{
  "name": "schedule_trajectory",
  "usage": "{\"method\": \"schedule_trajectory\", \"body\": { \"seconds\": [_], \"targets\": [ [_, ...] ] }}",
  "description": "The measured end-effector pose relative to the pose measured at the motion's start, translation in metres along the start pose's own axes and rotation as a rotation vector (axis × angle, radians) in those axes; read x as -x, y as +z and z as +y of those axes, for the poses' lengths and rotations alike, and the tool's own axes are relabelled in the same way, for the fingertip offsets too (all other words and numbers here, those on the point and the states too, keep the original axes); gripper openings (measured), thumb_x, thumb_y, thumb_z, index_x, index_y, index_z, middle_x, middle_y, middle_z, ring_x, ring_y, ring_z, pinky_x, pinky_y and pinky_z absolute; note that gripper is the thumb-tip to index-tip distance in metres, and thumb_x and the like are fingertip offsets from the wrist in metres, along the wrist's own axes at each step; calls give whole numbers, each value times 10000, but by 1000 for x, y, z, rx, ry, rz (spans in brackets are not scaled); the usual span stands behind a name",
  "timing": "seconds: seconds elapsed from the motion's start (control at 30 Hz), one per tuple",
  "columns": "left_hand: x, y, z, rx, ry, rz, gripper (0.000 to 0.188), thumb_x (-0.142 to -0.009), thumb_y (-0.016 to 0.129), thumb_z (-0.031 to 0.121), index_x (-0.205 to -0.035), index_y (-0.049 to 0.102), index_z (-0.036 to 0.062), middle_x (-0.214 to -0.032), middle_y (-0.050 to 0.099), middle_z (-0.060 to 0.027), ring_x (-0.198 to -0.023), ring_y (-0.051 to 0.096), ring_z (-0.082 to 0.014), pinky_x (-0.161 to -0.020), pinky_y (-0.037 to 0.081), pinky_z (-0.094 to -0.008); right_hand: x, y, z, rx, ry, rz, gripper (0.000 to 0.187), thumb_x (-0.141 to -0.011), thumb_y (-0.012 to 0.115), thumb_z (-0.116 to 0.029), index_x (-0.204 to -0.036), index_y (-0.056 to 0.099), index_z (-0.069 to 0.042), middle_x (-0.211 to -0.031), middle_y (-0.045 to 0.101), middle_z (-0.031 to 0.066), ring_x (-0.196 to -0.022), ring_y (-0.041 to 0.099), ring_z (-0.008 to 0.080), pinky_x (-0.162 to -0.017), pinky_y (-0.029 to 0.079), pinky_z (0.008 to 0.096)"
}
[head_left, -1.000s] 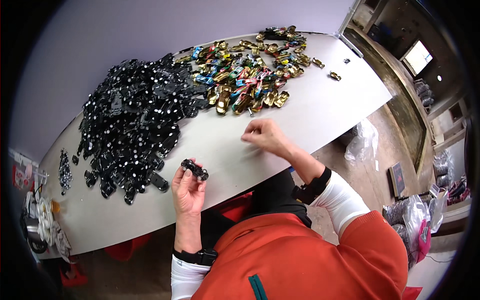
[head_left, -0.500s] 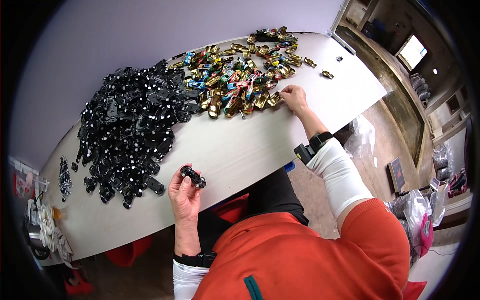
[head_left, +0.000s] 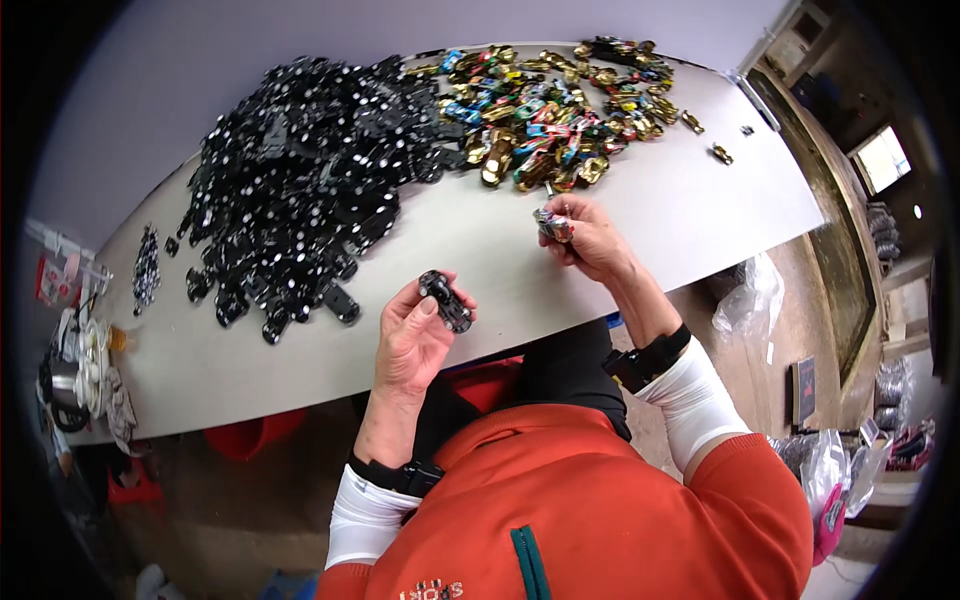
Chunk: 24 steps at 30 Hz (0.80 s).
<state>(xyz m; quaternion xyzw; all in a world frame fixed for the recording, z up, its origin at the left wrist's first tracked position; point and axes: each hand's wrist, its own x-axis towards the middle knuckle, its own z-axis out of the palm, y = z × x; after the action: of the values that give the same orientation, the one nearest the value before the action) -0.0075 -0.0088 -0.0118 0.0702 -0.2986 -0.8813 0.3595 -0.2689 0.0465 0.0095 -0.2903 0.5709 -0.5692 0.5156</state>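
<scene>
Black plastic is what the left hand (head_left: 415,340) is holding: a small toy car chassis (head_left: 446,301), pinched between thumb and fingers just above the near edge of the desk (head_left: 640,230). The right hand (head_left: 590,240) is closing its grip around a shiny coloured toy car body (head_left: 553,224), lifted a little over the desk surface, just in front of the pile of metallic car bodies (head_left: 555,100). Both hands are therefore grasping, one part each, and the two parts are apart from each other, not touching.

To the left of the coloured pile, a much bigger heap of black chassis parts (head_left: 300,180) is lying. Two loose gold cars (head_left: 705,138) are resting near the far right of the desk.

I judge that the step in hand is the pairing: one body is picked, one chassis is ready. The next move is probably calling for bringing the hands together and turning the body so it is sitting correctly on the chassis before pressing. How the body is oriented inside the fingers, I cannot tell.
</scene>
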Motion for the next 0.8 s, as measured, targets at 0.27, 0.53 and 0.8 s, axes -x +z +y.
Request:
{"method": "schedule_trajectory", "body": {
  "seconds": [0.27, 0.53, 0.8],
  "targets": [
    [3, -4, 7, 52, 134, -22, 360, -846, 636, 101, -1160, 547, -50, -1182, 545, -212, -950, 606, -258, -840, 502, -342, 5, 65, -6, 113, 313, -415, 80, -820, 568, -118, -812, 556, -39, -588, 537, 51, -377, 402, 52, -335, 269, 191],
    [5, -12, 8, -50, 58, -82, 382, -833, 635, 101, -1161, 539, -70, -1136, 576, -213, -918, 622, -296, -811, 524, -379, -3, 70, 8, 87, 585, -560, 101, -778, 524, -96, -695, 508, -43, -553, 490, 28, -373, 356, 47, -316, 259, 205],
    [6, -9, 10, 194, 65, -54, 396, -860, 614, 119, -1191, 494, -64, -1117, 572, -193, -993, 588, -322, -905, 488, -417, 25, 77, 10, -468, 303, -292, 283, -931, 545, -277, -1014, 553, -7, -732, 573, 70, -486, 410, 56, -383, 296, 173]
  ]
}}
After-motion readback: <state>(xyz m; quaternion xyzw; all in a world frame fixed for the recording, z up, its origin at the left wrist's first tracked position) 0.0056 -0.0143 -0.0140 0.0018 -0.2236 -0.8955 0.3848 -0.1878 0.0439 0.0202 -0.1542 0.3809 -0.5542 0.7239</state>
